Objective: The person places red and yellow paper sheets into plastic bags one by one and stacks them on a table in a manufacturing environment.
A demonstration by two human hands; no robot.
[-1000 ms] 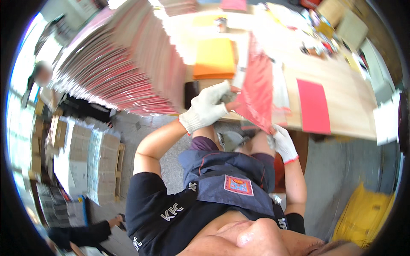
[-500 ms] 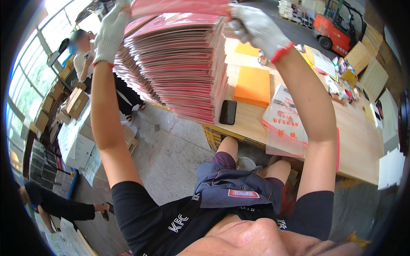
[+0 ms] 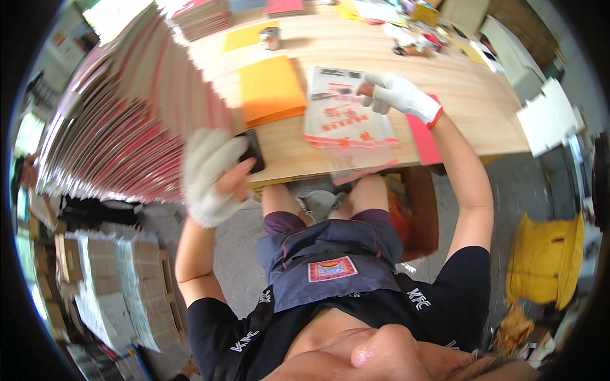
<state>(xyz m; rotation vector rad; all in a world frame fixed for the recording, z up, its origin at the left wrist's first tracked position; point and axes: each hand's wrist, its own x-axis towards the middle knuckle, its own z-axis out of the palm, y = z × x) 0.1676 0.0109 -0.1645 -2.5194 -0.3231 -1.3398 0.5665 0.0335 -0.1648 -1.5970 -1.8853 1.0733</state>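
Note:
My left hand point(image 3: 213, 174), in a white glove and blurred by motion, hangs in the air by the table's front edge with its fingers apart and nothing in it. It is next to a black phone point(image 3: 254, 152) and the tall leaning stack of pink and red envelopes point(image 3: 127, 120). My right hand point(image 3: 397, 95), also gloved, grips the upper edge of a clear plastic packet of white sheets with red print point(image 3: 346, 124) lying on the wooden table point(image 3: 470, 95). A red sheet point(image 3: 422, 140) lies under my right wrist. A pile of orange envelopes point(image 3: 270, 89) sits between stack and packet.
A small can point(image 3: 270, 38) stands further back on the table, with cluttered papers at the far edge. Bundled paper stacks point(image 3: 114, 286) fill the floor at left. A yellow bag point(image 3: 546, 260) sits on the floor at right, white boxes point(image 3: 546, 114) beyond the table's end.
Both hands have come down from the top of the tall envelope stack. The right one now holds the plastic packet on the table; the left has dropped beside the phone.

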